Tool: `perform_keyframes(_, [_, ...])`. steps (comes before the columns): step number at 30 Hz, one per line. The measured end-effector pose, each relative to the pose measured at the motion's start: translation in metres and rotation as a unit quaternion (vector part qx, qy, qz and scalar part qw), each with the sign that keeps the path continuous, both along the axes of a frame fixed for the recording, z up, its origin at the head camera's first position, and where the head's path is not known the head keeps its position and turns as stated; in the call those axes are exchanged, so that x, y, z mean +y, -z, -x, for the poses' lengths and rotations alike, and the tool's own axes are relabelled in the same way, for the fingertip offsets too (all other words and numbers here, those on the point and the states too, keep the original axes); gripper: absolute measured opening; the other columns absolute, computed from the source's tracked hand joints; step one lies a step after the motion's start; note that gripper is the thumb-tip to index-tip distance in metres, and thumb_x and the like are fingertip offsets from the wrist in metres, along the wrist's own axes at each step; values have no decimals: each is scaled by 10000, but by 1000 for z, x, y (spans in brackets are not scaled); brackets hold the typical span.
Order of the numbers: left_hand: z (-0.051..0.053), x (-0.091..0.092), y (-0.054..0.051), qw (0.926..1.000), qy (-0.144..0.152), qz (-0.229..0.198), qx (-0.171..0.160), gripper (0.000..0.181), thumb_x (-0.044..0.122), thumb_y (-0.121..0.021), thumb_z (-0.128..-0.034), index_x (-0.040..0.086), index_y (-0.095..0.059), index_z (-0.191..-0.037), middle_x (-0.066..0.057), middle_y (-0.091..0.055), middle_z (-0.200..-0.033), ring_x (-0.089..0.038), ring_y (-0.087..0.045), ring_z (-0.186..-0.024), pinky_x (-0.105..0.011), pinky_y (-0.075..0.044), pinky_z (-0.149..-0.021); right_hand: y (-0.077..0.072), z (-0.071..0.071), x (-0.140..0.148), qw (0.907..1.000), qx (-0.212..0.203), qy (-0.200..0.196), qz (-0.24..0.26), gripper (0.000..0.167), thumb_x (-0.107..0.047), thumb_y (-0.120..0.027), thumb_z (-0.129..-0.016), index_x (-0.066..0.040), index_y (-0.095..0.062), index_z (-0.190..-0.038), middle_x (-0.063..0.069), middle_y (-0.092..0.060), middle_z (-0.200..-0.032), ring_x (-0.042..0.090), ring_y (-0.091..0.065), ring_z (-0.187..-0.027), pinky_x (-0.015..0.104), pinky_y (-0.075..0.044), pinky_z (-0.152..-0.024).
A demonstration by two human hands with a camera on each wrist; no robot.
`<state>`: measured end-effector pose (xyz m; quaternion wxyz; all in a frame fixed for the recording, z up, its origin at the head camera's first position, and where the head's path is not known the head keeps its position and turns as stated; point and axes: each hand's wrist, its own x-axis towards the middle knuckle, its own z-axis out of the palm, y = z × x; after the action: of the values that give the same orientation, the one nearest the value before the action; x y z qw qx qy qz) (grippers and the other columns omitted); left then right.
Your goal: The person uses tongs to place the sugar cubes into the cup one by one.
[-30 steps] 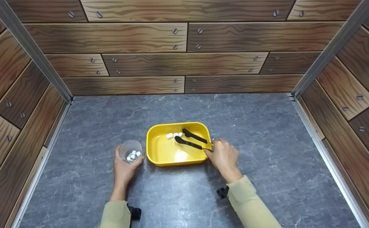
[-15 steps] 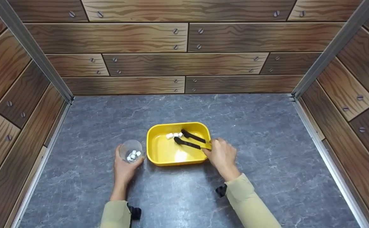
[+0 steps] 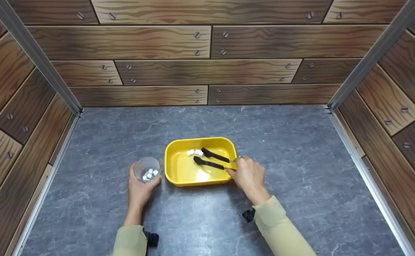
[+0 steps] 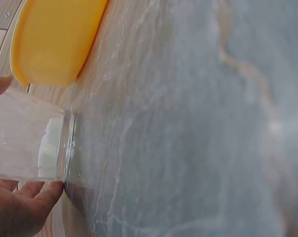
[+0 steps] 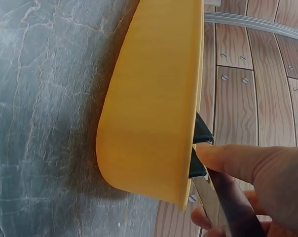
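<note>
Grey tabletop (image 3: 300,149) bears a yellow tray (image 3: 178,171). The right hand (image 3: 249,176) grips spread tongs (image 3: 213,164), tips shifted toward eight o'clock beside white cubes (image 3: 191,153) at the tray's eleven, apparently unpinched; the left hand (image 3: 141,189) holds a cup (image 3: 145,164) at nine.

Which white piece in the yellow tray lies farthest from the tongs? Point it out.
In the head view, the leftmost white piece in the yellow tray: the other white pieces lie to its right, closer to the tongs.
</note>
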<state>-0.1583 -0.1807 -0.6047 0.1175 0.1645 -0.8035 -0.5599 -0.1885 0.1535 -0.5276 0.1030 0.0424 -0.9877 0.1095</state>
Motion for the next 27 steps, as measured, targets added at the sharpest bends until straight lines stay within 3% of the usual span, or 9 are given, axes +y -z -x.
perform_keyframes(14, [0,0,0,10000,-21,17,36,1014,230,-900,-682,42,-308,-1483,-254,-415,-1435,-392,-403,-1313,-504,-338,-1083,-2,-1,-1,9997,-239,-54,-82,375,-439,-825,-763,-128,-779,-968,38,-670,-842,272,-623,-626,419,-502,-505])
perform_keyframes(27, [1,1,0,10000,-28,-48,48,1037,215,-901,-681,18,-289,-1494,-262,-396,-1449,-398,-386,-1326,-503,-316,-1099,0,-3,-2,9994,67,-259,-214,300,-402,-829,-768,-144,-799,-918,17,-682,-843,243,-590,-541,394,-471,-447])
